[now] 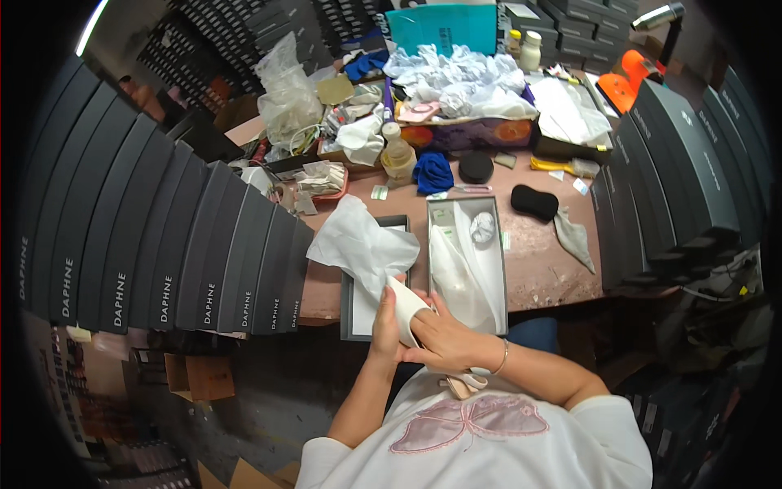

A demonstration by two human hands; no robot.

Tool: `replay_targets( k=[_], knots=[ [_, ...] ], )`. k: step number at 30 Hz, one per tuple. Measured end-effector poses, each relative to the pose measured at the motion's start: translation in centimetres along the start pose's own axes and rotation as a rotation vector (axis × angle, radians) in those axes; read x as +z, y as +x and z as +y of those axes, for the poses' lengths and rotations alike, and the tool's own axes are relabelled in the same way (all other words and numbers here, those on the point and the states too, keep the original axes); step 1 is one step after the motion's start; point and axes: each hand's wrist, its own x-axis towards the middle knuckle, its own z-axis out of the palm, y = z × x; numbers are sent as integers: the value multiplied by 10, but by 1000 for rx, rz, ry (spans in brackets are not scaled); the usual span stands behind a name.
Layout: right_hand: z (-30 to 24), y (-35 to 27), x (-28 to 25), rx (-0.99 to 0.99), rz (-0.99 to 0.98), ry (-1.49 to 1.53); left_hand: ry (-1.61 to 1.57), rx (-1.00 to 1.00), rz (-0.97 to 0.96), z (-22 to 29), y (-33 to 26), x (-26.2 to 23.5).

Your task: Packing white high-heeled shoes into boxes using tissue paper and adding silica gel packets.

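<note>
A white shoe (405, 300) is held in front of my body, its toe pointing away from me and its strap end near my shirt. My left hand (388, 328) is closed around its left side, thumb on top. My right hand (450, 336) grips it from the right, fingers at the opening and partly hidden inside. A sheet of white tissue paper (358, 240) spreads out beyond the toe, over a dark shallow box part (349, 306). To the right, an open shoe box (503, 285) contains another white shoe (456, 273), white paper and a crumpled paper ball (482, 228).
Dark shoe boxes (155, 220) stand in a row at left; more boxes (668, 171) are stacked at right. On the table (538, 281) lie a black sponge (534, 202), a blue cloth (432, 173), a bottle (397, 155) and a yellow-handled brush (562, 166). Crumpled paper (456, 77) fills a carton behind.
</note>
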Motion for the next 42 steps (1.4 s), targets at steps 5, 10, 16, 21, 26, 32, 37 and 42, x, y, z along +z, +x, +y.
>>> replay_targets(
  k=[5,10,16,21,26,32,37,42],
  knots=[
    [14,7,36,120,-88,4,-28,-69,138,-12,16,-32],
    [2,16,28,103,-16,107,-27,-33,154,-8,0,-33],
    [-10,-56,-7,196,38,418,-93,-91,-21,-19,5,-28],
    [2,-33,-18,256,-64,56,-20,-144,-63,-23,5,-4],
    [23,0,44,370,171,32,-24,-88,-2,-24,1,-25],
    [20,3,48,347,157,-107,53,10,116,-26,-7,-26],
    [1,-16,20,408,-22,-48,109,-17,36,-28,-13,-8],
    [-12,-59,19,418,3,245,93,2,20,-21,1,-20]
  ],
)
